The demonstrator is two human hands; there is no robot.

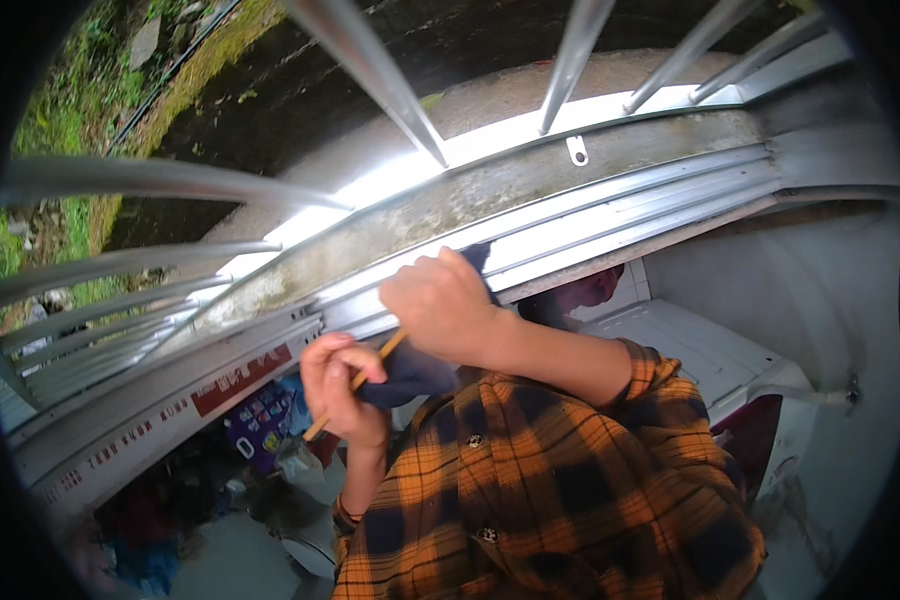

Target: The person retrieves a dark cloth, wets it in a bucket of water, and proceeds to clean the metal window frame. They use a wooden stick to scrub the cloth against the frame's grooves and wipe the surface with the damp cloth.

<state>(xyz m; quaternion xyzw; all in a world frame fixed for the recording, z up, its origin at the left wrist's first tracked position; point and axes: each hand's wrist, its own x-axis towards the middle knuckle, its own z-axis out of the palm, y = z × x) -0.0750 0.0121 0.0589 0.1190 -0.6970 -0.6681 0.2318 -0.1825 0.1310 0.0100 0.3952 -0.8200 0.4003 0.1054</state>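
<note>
My right hand [450,304] is closed around a dark cloth [412,375] and the upper part of a thin wooden stick [375,367], above the metal window track [555,232]. Part of the cloth pokes out past my right knuckles, and the rest hangs between my hands. Lower and to the left, my left hand [341,386] grips the same stick between thumb and fingers, its lower end sticking out below. Whatever the stick's upper end touches is hidden by my right hand.
Metal bars [562,67] stand beyond the stained sill [465,195]. A metal window frame [157,416] with printed writing lies at left. Below the window are a purple patterned bag [259,424] and a white appliance, apparently a washing machine [690,352], at right. Grass and a ditch show outside.
</note>
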